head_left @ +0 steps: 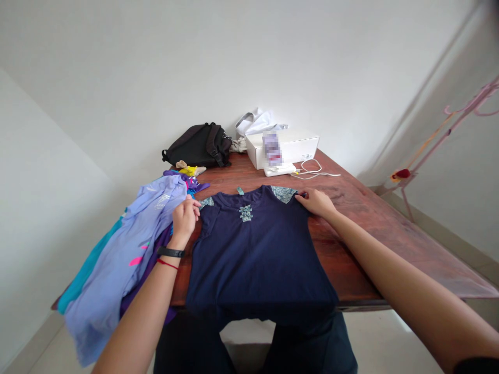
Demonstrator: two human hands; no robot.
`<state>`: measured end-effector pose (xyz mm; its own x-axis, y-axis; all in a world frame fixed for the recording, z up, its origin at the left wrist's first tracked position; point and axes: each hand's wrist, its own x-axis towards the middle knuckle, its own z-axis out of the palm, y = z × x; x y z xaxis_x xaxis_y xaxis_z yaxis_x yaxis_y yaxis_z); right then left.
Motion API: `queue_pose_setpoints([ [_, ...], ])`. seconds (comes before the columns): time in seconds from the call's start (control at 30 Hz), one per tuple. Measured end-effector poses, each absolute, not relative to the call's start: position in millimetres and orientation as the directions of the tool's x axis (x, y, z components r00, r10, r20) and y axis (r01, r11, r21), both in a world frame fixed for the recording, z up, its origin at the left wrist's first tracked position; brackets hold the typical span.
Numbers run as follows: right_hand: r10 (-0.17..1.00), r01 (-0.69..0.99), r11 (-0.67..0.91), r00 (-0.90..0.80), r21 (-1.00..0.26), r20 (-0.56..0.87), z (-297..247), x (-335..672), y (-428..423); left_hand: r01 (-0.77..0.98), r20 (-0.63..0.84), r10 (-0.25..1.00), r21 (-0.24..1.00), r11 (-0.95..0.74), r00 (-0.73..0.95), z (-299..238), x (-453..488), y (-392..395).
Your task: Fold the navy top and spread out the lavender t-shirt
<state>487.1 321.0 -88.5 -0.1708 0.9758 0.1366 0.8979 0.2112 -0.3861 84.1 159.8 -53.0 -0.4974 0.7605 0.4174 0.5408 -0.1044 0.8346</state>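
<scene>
A navy short-sleeved top (pixel 257 254) lies spread out, neckline away from me, its lower edge hanging over the table's front edge toward my legs. Patterned green-grey patches cover its shoulders, and a matching trim (pixel 246 213) sits below the neckline. My left hand (pixel 186 218), with a black band on the wrist, is closed at the left sleeve edge, fingers curled on the fabric. At the opposite sleeve, my right hand (pixel 316 201) pinches the cloth between thumb and fingers.
Left of the top, a pile of clothes with a lavender shirt (pixel 117 265) overhangs the wooden table (pixel 362 244). At the back are a black backpack (pixel 198 145), a white box (pixel 300 145), a small white device with a cable (pixel 280 170), and white cloth (pixel 253 122). A pink rack (pixel 440 140) stands right.
</scene>
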Motion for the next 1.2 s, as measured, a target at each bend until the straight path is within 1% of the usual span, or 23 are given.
queue_pose_setpoints([
  [0.47, 0.976, 0.892, 0.207, -0.162, -0.402, 0.142, -90, 487, 322, 0.559, 0.411, 0.748, 0.827, -0.065, -0.521, -57, 81, 161],
  [0.67, 0.974, 0.897, 0.217, -0.173, -0.385, 0.148, -93, 489, 324, 0.56, 0.412, 0.745, 0.826, -0.062, -0.525, -55, 82, 159],
  [0.9, 0.972, 0.899, 0.225, -0.18, -0.377, 0.15, -93, 489, 325, 0.57, 0.381, 0.787, 0.82, -0.046, -0.485, -60, 81, 161],
  [1.1, 0.975, 0.898, 0.215, -0.173, -0.384, 0.142, -93, 489, 324, 0.662, 0.439, 0.82, 0.743, -0.101, -0.367, -63, 82, 163],
  [1.13, 0.975, 0.897, 0.213, -0.172, -0.386, 0.139, -93, 489, 324, 0.695, 0.456, 0.826, 0.71, -0.113, -0.331, -64, 82, 164],
  [1.2, 0.976, 0.896, 0.212, -0.172, -0.39, 0.135, -92, 488, 323, 0.791, 0.517, 0.823, 0.594, -0.148, -0.234, -65, 81, 165],
])
